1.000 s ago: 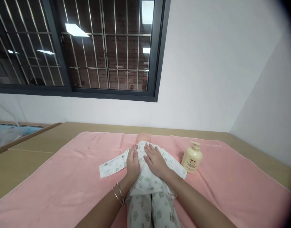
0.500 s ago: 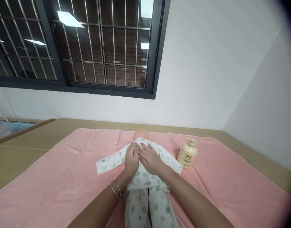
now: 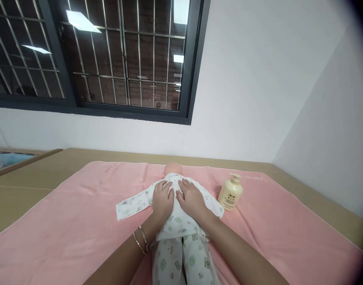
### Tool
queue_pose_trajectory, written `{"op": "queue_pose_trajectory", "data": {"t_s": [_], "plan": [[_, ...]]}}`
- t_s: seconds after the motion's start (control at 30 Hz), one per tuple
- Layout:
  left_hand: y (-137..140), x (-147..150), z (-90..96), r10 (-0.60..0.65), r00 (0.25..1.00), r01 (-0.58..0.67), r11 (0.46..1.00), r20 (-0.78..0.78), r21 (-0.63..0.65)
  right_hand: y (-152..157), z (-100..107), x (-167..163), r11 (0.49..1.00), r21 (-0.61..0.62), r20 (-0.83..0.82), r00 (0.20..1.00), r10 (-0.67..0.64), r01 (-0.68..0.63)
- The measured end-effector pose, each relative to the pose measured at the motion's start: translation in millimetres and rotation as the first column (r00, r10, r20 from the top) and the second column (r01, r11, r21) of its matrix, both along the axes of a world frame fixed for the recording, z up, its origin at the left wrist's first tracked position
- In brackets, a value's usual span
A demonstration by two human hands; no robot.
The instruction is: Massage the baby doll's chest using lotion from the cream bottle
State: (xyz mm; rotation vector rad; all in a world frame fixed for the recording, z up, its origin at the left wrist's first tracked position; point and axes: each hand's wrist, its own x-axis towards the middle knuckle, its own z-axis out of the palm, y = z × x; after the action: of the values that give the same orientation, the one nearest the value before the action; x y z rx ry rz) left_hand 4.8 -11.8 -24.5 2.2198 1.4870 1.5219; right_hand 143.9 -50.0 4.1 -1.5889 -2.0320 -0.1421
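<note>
A baby doll (image 3: 173, 168) lies on a pink sheet, its head toward the wall. It wears a white printed top (image 3: 181, 223) and matching trousers (image 3: 196, 259), the sleeves spread to both sides. My left hand (image 3: 163, 201) rests flat on the left part of the upper body, fingers stretched out, two bangles on the wrist. Across a narrow gap, my right hand (image 3: 191, 200) lies flat on the right part with its fingers apart. Neither hand holds anything. The doll's face does not show.
Just right of the doll's right sleeve stands a pale yellow pump bottle (image 3: 230, 192). The pink sheet (image 3: 80, 221) covers most of the wooden tabletop (image 3: 30, 174). A barred window (image 3: 125, 59) is in the wall behind. Something light blue (image 3: 9, 160) lies beyond the left edge.
My hands have moved apart; their fingertips met at the middle of the doll's upper body before and now lie on either side of it. The view has shifted slightly.
</note>
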Motion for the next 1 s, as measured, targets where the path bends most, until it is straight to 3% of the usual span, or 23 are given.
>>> {"op": "queue_pose_trajectory", "data": {"t_s": [0.13,0.27,0.47,0.67,0.83,1.0], "plan": [[3,2,-1.0,0.035,0.996,-0.037,0.999,-0.087,-0.03,17,-6,12,0.994,-0.071,-0.099,0.992,0.077,-0.084],[3,2,-0.7,-0.003,0.99,0.005,1.0,-0.139,0.014,18,-6,11,0.987,-0.052,-0.074,0.986,0.147,-0.151],[-9,-1,2.6,0.045,0.99,-0.024,0.988,-0.133,0.153,-8,5,-9,1.0,-0.016,0.03,0.999,0.021,-0.02],[-9,0,0.5,0.127,0.985,-0.119,0.99,-0.118,0.071,0,5,-6,0.997,-0.021,-0.107,0.991,-0.075,0.074],[2,2,-6.3,0.046,0.992,-0.041,0.998,-0.12,0.047,19,-2,5,0.999,-0.034,-0.124,0.991,-0.045,0.041],[-1,0,-1.7,-0.008,0.992,0.021,0.995,-0.129,0.098,12,-3,1,0.999,-0.041,-0.077,0.997,0.002,-0.005]]}}
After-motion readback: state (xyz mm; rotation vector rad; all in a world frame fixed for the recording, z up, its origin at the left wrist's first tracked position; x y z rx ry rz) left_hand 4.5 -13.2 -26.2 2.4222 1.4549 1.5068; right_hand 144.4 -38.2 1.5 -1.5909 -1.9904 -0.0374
